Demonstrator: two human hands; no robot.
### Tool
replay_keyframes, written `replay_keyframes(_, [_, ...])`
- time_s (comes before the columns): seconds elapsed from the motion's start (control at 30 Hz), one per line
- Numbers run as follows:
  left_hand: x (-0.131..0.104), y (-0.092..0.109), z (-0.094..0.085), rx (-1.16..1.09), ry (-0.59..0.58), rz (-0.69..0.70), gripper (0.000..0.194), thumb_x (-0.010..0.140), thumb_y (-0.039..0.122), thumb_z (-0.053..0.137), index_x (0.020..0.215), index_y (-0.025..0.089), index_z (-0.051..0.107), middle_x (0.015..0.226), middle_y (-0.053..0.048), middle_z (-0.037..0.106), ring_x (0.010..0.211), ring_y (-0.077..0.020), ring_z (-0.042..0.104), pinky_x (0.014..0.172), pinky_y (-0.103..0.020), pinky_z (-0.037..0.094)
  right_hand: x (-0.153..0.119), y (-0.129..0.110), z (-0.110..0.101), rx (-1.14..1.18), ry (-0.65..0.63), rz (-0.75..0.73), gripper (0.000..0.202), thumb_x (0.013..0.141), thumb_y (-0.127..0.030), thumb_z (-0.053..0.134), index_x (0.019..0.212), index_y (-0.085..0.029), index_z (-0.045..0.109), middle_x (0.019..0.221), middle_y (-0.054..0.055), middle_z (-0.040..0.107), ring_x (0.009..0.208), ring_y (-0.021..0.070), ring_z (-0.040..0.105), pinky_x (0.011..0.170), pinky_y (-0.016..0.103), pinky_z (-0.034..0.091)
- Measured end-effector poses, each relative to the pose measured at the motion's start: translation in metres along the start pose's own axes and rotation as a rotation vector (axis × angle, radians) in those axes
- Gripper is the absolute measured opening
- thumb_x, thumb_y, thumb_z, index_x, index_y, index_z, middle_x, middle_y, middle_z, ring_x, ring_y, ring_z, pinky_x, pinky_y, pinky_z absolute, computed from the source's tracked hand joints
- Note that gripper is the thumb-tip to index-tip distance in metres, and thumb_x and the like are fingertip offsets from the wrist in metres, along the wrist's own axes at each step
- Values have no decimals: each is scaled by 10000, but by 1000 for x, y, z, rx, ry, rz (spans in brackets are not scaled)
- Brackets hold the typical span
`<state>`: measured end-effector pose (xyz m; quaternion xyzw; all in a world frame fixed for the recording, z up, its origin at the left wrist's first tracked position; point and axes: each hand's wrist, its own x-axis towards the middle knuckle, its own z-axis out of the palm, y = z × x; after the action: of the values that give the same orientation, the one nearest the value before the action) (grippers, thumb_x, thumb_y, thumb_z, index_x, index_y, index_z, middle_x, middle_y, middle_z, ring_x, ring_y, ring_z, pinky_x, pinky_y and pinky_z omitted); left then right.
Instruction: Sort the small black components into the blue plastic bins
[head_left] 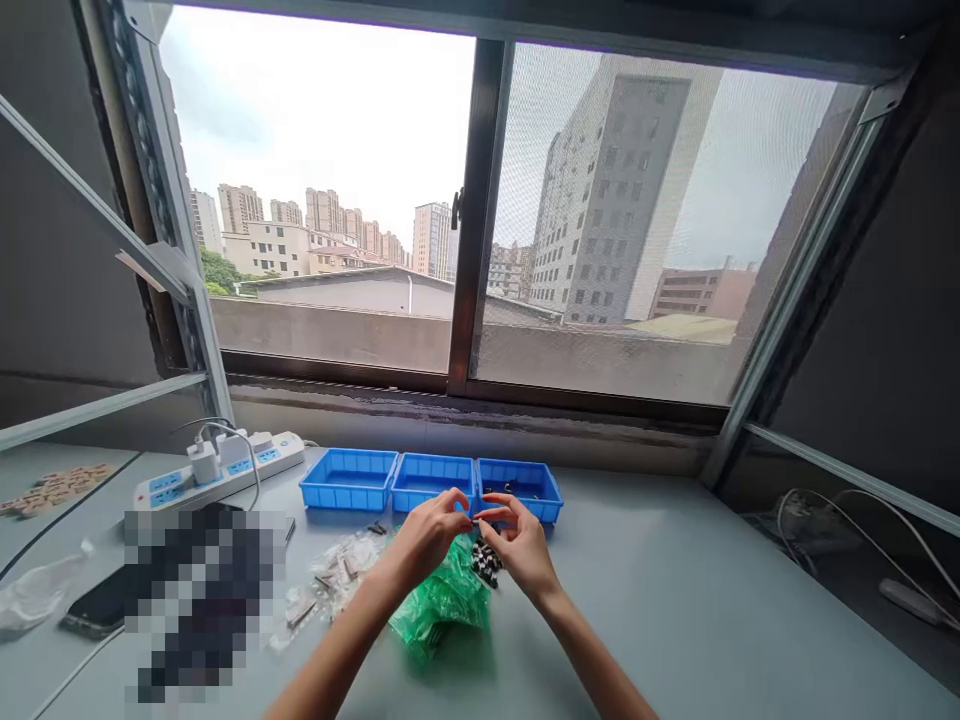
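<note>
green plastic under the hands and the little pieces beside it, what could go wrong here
Whatever the left hand and right hand pinch at their fingertips is too small to make out; it could slip and get lost in the crumpled green plastic below. The black-and-white pieces look loosely heaped beside that plastic, so a tug on it might scatter them.

White power strip, window, buildings outside

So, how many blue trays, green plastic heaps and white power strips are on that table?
Blue trays: 3
Green plastic heap: 1
White power strip: 1
Total: 5
</note>
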<state>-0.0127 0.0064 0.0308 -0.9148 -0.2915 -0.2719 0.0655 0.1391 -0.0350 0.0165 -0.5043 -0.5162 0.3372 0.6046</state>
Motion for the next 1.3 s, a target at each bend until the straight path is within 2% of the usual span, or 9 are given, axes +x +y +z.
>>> replay_keyframes(0.1, [0, 3, -1, 21, -34, -15, 152, 802, 100, 571, 812, 208, 678, 961, -16, 608, 781, -125, 612, 676, -230, 486, 2, 6, -2, 25, -9, 36, 361, 577, -350, 689, 881, -162, 634, 735, 43, 696, 342, 24, 306, 340, 186, 256])
replay_keyframes(0.2, [0, 5, -3, 26, -32, -65, 24, 748, 182, 664, 756, 201, 676, 965, -16, 605, 794, -142, 610, 685, -248, 482, 3, 12, -5, 54, -31, 103, 440, 551, -398, 715, 909, -159, 627, 754, 54, 702, 352, 35, 354, 333, 184, 257])
replay_keyframes(0.33, [0, 8, -5, -30, -49, -71, 178, 649, 347, 747, 642, 192, 658, 949, -8, 601, 792, -147, 596, 681, -254, 465, 4, 15, -7, 102, -6, 148, 485, 523, -426, 736, 907, -155, 617, 752, 63, 705, 372, 40, 387, 338, 172, 236])
replay_keyframes(0.43, [0, 8, -4, -38, -61, -77, 221, 666, 397, 721, 635, 188, 656, 898, -9, 607, 790, -152, 590, 666, -254, 452, 4, 13, -7, 129, -22, 189, 504, 500, -423, 754, 908, -162, 614, 756, 56, 704, 373, 37, 387, 337, 170, 237])
replay_keyframes(0.67, [-1, 3, 0, -3, -10, -108, 218, 743, 400, 649, 681, 193, 670, 845, -17, 609, 767, -150, 576, 651, -253, 435, 1, 13, -4, 138, -44, 206, 533, 474, -423, 777, 916, -168, 621, 729, 33, 684, 392, 55, 434, 326, 165, 245])
replay_keyframes(0.87, [-3, 4, 1, 43, 72, -114, 179, 755, 366, 647, 733, 189, 669, 845, -18, 614, 742, -145, 583, 638, -248, 443, 3, 12, -7, 186, -52, 231, 535, 481, -450, 776, 908, -167, 624, 717, 33, 689, 359, 37, 386, 329, 179, 247])
replay_keyframes(1.0, [-2, 5, 3, 44, 82, -101, 67, 778, 253, 640, 749, 208, 680, 843, 2, 621, 719, -121, 592, 641, -223, 449, 4, 10, -9, 237, 18, 236, 554, 451, -447, 791, 902, -172, 625, 712, 23, 690, 371, 37, 392, 339, 178, 246])
replay_keyframes(1.1, [-1, 5, 3, 25, 81, -132, 88, 800, 177, 609, 786, 215, 687, 844, 12, 625, 678, -98, 589, 629, -205, 448, 4, 7, -11, 258, 90, 244, 587, 438, -459, 790, 918, -169, 615, 715, 21, 693, 352, 24, 354, 339, 182, 243])
replay_keyframes(1.3, [-1, 4, 4, -28, 53, -159, 70, 767, 211, 651, 732, 241, 704, 884, 15, 611, 685, -85, 579, 643, -205, 452, 1, 2, -10, 249, 115, 232, 579, 453, -458, 784, 921, -163, 614, 746, 39, 706, 351, 22, 348, 348, 187, 248])
